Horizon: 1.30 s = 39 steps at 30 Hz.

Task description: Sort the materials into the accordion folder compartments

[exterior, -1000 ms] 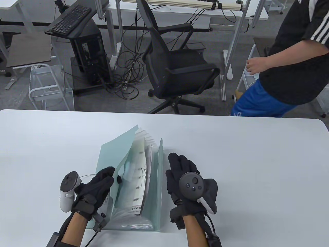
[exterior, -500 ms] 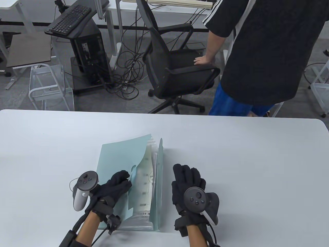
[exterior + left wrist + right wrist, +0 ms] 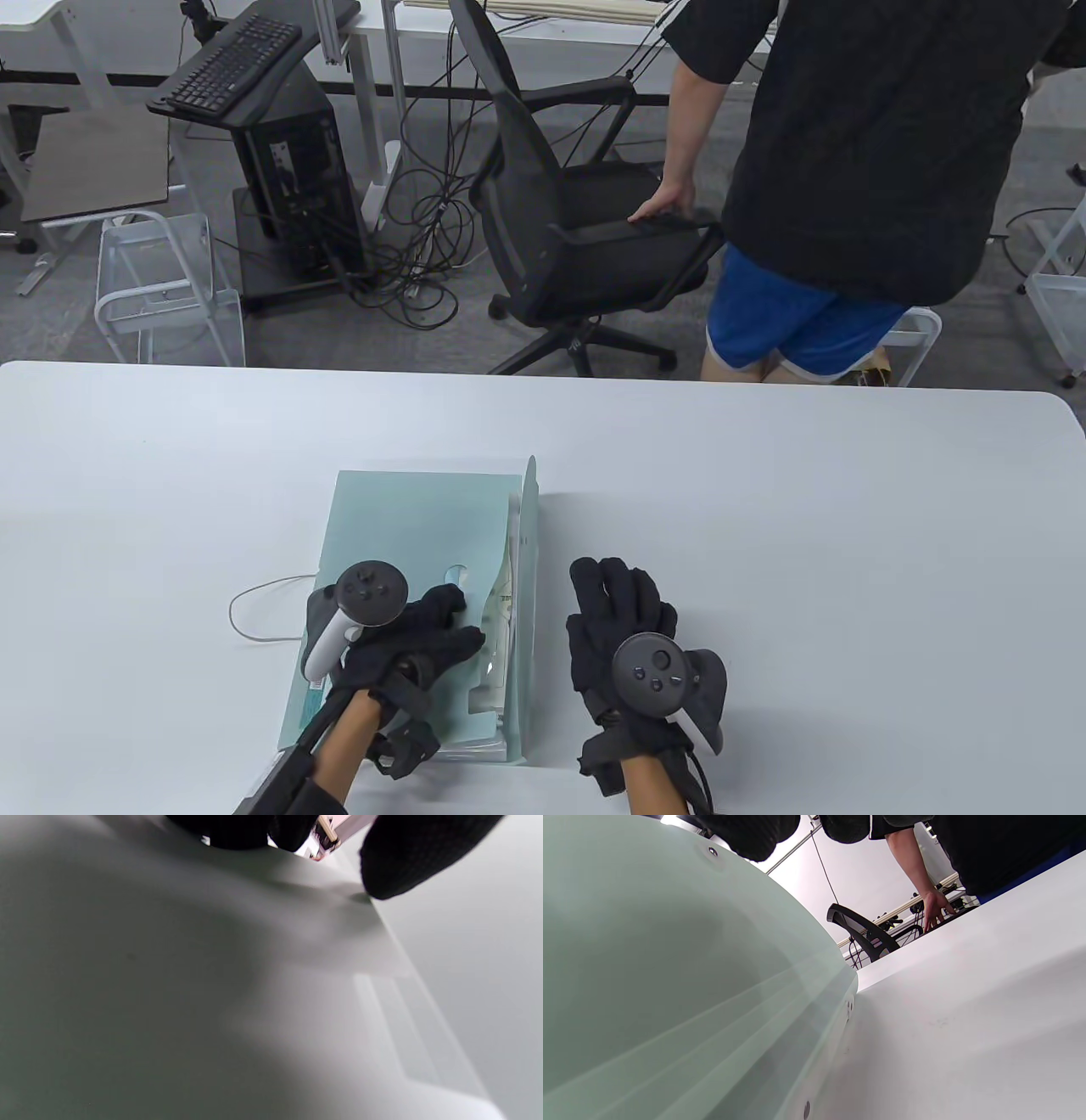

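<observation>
The white bench (image 3: 806,526) carries the pale green accordion folder (image 3: 407,526), which lies between the hands, its front flap laid nearly flat over the pockets. That looks like closing up, so the sorting is probably finished. The left hand (image 3: 416,645) lies palm down on the flap, fingers straight, pressing it flat. Just right of the folder's upright back panel, the right hand (image 3: 624,620) rests spread and relaxed on the bench, holding nothing, likely steadying that side

Black gloved fingertips (image 3: 403,857) touch a blurred pale green surface (image 3: 169,984).
</observation>
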Tool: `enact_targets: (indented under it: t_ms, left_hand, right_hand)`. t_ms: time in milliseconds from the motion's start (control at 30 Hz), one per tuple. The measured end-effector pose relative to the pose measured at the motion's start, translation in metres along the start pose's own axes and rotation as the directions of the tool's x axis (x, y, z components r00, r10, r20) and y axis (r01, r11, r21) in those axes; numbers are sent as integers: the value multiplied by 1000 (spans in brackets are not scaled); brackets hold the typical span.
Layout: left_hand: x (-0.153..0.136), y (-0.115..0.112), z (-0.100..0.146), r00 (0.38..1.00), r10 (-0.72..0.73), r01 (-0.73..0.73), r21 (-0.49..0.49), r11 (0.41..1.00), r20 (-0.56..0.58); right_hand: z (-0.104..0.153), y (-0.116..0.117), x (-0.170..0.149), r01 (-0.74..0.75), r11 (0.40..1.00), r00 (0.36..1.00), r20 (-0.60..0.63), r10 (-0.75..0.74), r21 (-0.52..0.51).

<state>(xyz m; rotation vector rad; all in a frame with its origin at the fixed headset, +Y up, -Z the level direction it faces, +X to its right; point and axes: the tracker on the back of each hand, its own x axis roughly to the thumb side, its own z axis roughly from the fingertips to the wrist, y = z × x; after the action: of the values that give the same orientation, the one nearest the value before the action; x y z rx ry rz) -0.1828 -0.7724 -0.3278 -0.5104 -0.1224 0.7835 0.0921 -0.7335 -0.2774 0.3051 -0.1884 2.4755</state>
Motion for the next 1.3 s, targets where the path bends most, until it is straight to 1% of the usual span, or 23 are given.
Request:
enact_targets:
  t_ms: [133, 233, 333, 367, 433, 533, 667, 700, 767, 833, 967, 1100, 1200, 1300]
  left_hand:
    - [4, -6, -6, 992, -118, 113, -91, 989, -53]
    - [9, -13, -8, 973, -215, 197, -179, 964, -87]
    - [17, -12, -4, 944, -322, 307, -168, 937, -68]
    - [18, -11, -2, 941, -333, 320, -157, 934, -61]
    - [23, -4, 6, 942, -334, 328, -110, 938, -40]
    - [30, 11, 21, 942, -334, 334, -31, 942, 2]
    - [35, 40, 44, 932, -361, 357, 112, 928, 26]
    - [34, 47, 50, 926, -377, 371, 160, 915, 10]
    - [28, 61, 59, 903, -430, 420, 265, 868, -21]
    - [17, 74, 67, 875, -478, 470, 358, 807, -70]
    - [-13, 93, 77, 858, -497, 495, 475, 728, -132]
    - [-40, 104, 82, 876, -452, 468, 530, 707, -169]
    - [-59, 110, 83, 899, -404, 427, 544, 722, -169]
    - [-71, 115, 81, 899, -392, 431, 545, 719, -195]
  right_hand:
    - [1, 0, -1, 5, 1000, 1000, -1, -5, -2]
    - [1, -1, -2, 10, 1000, 1000, 0, -10, -9]
    - [1, -1, -3, 10, 1000, 1000, 1, -10, -15]
    - [1, -2, -3, 11, 1000, 1000, 0, -11, -16]
    - [2, -2, -3, 11, 1000, 1000, -2, -11, -19]
    - [2, -3, -3, 7, 1000, 1000, -3, -7, -22]
    - [2, -3, -3, -8, 1000, 1000, -2, 8, -22]
    - [2, -3, -3, -10, 1000, 1000, -2, 10, -22]
    - [2, -4, -3, -11, 1000, 1000, -4, 11, -21]
    - [2, -3, -3, -15, 1000, 1000, -5, 15, -15]
    - [2, 0, -2, -43, 999, 999, -7, 43, 3]
    - [1, 2, -3, -70, 998, 997, -17, 70, 3]
    - [2, 2, -3, -74, 997, 997, -23, 74, 4]
    - [2, 3, -3, -73, 997, 997, -28, 74, 11]
